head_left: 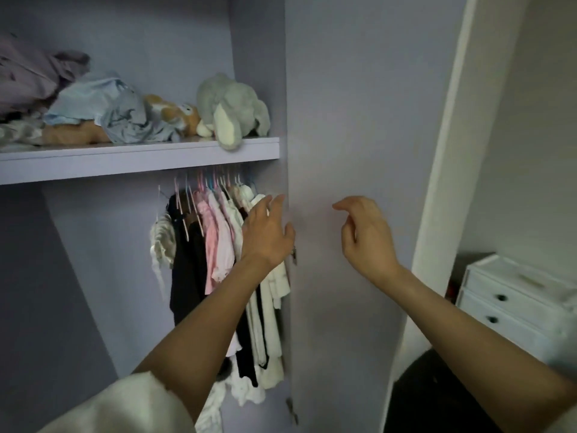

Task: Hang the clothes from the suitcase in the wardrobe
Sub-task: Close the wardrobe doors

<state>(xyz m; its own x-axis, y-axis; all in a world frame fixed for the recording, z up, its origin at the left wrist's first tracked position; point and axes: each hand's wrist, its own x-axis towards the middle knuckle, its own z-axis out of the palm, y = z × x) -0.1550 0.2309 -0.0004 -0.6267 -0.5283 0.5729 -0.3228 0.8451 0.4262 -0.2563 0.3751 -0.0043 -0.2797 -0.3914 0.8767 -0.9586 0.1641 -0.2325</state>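
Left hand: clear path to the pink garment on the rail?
Probably yes. The left hand is open at the hanging row, nothing between it and the pink garment; the lilac wardrobe door stands aside.

dim, soft (slightly blurred) | brighter at right | edges bowed
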